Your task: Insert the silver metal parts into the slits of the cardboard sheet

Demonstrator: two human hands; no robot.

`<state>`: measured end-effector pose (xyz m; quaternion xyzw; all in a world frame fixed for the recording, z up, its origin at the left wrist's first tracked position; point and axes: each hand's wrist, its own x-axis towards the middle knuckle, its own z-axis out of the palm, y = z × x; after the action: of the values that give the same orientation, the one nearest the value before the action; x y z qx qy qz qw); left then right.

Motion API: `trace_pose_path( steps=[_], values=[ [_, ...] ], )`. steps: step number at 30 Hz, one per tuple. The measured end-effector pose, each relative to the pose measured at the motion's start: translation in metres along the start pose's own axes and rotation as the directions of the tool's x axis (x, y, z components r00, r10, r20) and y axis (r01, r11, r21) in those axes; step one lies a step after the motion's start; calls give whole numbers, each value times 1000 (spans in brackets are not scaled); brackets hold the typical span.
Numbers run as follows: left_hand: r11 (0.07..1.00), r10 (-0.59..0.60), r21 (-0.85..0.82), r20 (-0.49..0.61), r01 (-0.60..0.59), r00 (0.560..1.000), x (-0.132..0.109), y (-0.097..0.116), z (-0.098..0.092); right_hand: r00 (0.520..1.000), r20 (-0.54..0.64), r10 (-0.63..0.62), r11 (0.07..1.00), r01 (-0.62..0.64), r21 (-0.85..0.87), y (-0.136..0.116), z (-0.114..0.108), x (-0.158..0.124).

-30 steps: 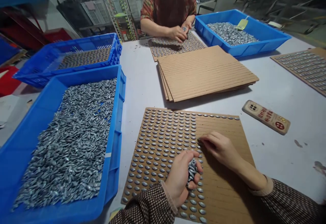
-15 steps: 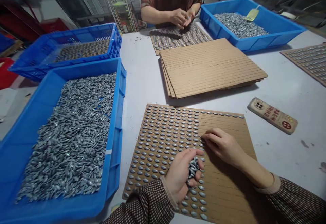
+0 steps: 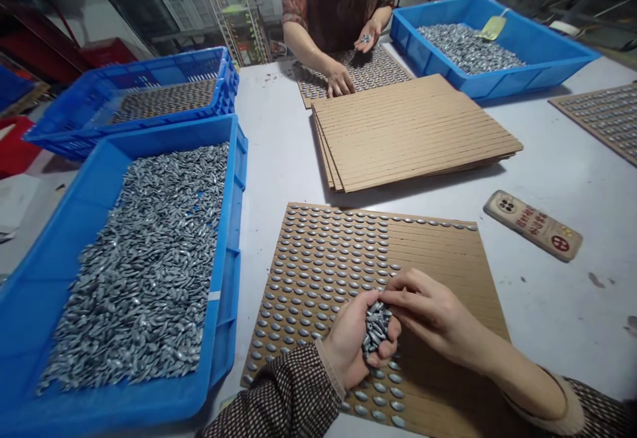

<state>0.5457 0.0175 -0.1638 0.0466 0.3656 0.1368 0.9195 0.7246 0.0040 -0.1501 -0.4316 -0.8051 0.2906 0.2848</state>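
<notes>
My left hand [image 3: 351, 338] is cupped, palm up, around a heap of small grey metal pieces [image 3: 377, 329], pointed at both ends like sinkers. My right hand [image 3: 428, 308] touches the heap near my left thumb, its fingers drawn together; whatever is between the fingertips is hidden. Both hands are over a slotted cardboard sheet [image 3: 442, 252]. Rows of the same metal pieces sit in the slots across its left part, and a single row runs along its far edge to the right. The sheet's right part shows bare slots.
At left stands a blue bin [image 3: 219, 252] of loose metal pieces, with a blue crate [image 3: 226, 86] behind it. A stack of cardboard sheets [image 3: 413, 133] lies ahead, a phone-like object [image 3: 532, 225] at right. Across the table, a co-worker's hands [image 3: 341, 79] work beside another blue bin [image 3: 537, 73].
My right hand has moved from the sheet's slots down and left to the heap in my left hand. The co-worker's hands have separated, one reaching down to their sheet.
</notes>
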Motion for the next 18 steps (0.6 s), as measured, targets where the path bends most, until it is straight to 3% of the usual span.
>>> trace_pose_path(
  steps=[5, 9, 12, 18],
  values=[
    [999, -38, 32, -64, 40, 997, 1, -4, 2, 1000, 22, 6, 999, -7, 45, -6, -1, 1],
    [994, 86, 86, -141, -74, 986, 1, -4, 3, 998, -33, 61, 995, -59, 75, -7, -2, 1],
    [978, 175, 131, -105, -161, 979, -1, -2, 3, 994, -81, 78, 996, -74, 42, -5, -3, -2],
    [955, 219, 218, -69, -200, 973, -4, -2, 4, 971, -172, 165, 986, -156, 63, -6, 4, -7]
  ],
)
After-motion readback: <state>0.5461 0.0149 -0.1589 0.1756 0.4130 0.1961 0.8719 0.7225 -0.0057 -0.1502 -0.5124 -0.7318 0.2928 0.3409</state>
